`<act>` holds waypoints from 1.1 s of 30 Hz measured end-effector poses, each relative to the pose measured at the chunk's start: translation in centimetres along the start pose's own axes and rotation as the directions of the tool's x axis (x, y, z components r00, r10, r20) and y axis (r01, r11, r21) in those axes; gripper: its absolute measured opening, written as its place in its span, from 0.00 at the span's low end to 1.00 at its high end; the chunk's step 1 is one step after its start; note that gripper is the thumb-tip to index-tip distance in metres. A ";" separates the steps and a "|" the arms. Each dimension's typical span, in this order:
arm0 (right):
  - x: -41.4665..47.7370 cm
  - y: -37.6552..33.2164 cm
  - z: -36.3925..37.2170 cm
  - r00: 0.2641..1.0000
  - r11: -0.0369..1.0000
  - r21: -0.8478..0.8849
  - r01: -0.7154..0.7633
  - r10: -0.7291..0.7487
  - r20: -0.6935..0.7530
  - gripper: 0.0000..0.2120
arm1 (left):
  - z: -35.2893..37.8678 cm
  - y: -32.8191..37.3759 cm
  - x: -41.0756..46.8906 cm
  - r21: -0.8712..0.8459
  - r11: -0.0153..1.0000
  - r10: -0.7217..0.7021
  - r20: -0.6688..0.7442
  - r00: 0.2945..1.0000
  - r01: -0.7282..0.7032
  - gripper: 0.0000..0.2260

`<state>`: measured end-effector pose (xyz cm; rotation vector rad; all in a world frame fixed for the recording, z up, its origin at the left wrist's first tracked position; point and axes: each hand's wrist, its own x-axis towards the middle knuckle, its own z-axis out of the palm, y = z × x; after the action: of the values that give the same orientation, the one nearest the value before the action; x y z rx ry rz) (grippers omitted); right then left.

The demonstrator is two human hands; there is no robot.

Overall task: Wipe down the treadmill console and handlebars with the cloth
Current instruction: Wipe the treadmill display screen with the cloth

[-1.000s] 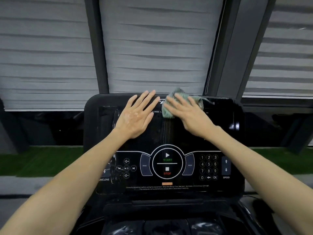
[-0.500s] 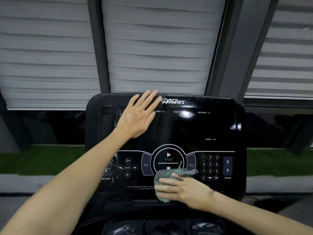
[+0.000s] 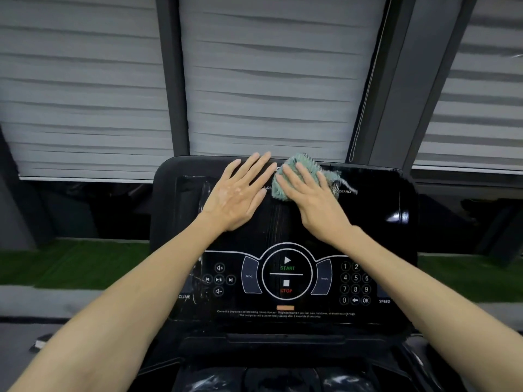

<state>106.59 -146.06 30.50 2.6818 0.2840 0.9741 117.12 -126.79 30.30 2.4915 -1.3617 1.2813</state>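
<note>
The black glossy treadmill console [image 3: 376,239] fills the middle of the view, with START and STOP buttons and a number keypad on its lower half. My right hand [image 3: 314,202] presses a green-grey cloth [image 3: 300,168] flat against the top centre of the console, fingers straight over it. My left hand [image 3: 237,193] rests flat on the console's upper left, fingers spread, right beside the cloth. Faint wipe streaks show on the screen below the hands. The handlebars are not in view.
Grey pleated blinds [image 3: 268,80] and dark window posts stand right behind the console. A strip of green turf [image 3: 70,264] lies on the floor to both sides. A dark tray [image 3: 283,374] sits below the console at the bottom edge.
My right hand swept the cloth from the console's top down to the bottom centre and back up to the top. My left hand stayed flat in place.
</note>
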 end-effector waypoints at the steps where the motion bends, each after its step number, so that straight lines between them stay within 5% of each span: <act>1: -1.0 -0.8 0.6 1.000 1.000 -0.003 0.024 -0.024 0.002 0.40 | 0.0 0.0 0.0 -0.001 1.000 -0.001 0.003 1.000 0.001 0.24; 5: -7.0 -4.4 3.2 0.958 0.959 -0.079 0.272 -0.262 0.113 0.45 | 0.1 -0.2 0.0 0.007 1.000 0.009 0.025 1.000 -0.009 0.24; 8: -11.7 -7.0 5.0 0.863 0.897 -0.042 0.441 -0.410 0.295 0.47 | -0.2 -0.4 -0.2 0.003 1.000 0.016 0.034 0.999 -0.016 0.24; 11: -13.5 -7.5 5.7 0.788 0.841 0.012 0.540 -0.511 0.345 0.39 | -0.3 -1.0 -1.4 0.003 1.000 0.006 0.029 1.000 -0.006 0.24; 14: -11.3 -6.3 4.9 0.825 0.858 -0.031 0.513 -0.483 0.294 0.37 | -0.7 -2.5 -3.6 0.025 0.997 -0.069 0.020 0.997 0.068 0.25; 18: -4.3 -4.2 2.5 0.951 0.961 -0.051 0.272 -0.260 0.169 0.46 | -1.5 -5.6 -7.5 0.061 0.973 -0.222 0.014 0.975 0.220 0.26; 24: 2.8 -3.3 0.2 1.000 1.000 -0.009 -0.012 0.012 0.001 0.38 | -1.0 -8.0 -10.8 -0.009 0.954 -0.299 0.030 0.954 0.300 0.26; 33: -7.5 -10.1 5.7 0.950 0.956 -0.058 0.289 -0.279 0.136 0.44 | -0.4 -8.1 -10.7 -0.096 0.955 -0.283 -0.001 0.959 0.281 0.26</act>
<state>103.67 -139.68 18.62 2.5270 0.5757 0.7104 119.60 -114.22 26.14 2.4920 -0.9903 1.1438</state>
